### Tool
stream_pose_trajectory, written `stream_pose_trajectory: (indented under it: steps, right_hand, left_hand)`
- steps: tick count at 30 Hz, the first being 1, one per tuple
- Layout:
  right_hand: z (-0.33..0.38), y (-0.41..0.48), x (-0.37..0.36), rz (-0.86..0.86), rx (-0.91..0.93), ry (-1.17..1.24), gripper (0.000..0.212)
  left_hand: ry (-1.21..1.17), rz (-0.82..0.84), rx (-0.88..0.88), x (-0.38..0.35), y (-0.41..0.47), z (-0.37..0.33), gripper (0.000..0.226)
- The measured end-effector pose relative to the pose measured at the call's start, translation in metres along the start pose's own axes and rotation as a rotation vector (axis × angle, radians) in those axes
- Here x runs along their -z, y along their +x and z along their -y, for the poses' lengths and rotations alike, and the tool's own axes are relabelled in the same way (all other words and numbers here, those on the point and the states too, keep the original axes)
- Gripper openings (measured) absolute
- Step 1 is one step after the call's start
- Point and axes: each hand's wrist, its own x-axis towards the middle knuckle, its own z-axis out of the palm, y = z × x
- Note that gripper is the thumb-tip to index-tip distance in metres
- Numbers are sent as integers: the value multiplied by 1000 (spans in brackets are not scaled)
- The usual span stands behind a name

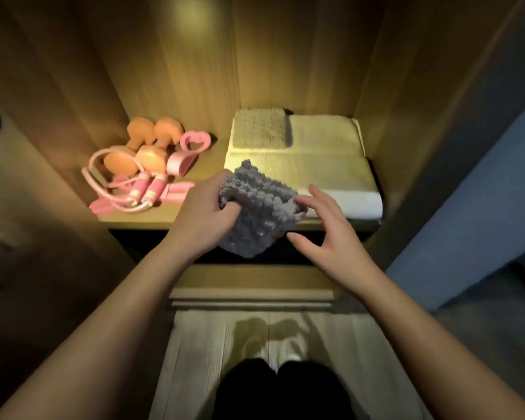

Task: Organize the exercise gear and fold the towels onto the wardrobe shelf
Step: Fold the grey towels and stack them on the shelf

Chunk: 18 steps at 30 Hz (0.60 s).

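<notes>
A grey knobbly towel hangs over the front edge of the wardrobe shelf. My left hand grips its left side with the fingers curled into the cloth. My right hand is spread, fingertips touching the towel's right edge, thumb apart below. Behind lies a folded cream towel with a smaller folded beige towel on top at the back. On the shelf's left sit two orange dumbbells, a pink skipping rope and a pink hand gripper.
Wooden wardrobe walls close in the shelf on the left, back and right. A drawer front or ledge sticks out below the shelf. A blue surface stands to the right. My dark-clothed knees are over a pale wooden floor.
</notes>
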Motion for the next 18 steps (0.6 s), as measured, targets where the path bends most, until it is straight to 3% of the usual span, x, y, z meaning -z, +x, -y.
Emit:
stream_pose_trajectory:
  steps: [2, 5, 12, 18]
  right_hand:
    - [10, -37, -7, 27, 3, 32, 42]
    - [20, -88, -18, 35, -10, 86, 29]
    - [40, -165, -22, 105, 106, 58, 29]
    - [57, -185, -16, 264, 200, -143, 26]
  left_hand:
    - [54, -8, -22, 0, -39, -6, 19]
    - [73, -30, -53, -2, -95, -9, 19]
    - [14, -57, -101, -6, -187, -29, 31]
    - [87, -84, -261, -8, -220, -42, 28]
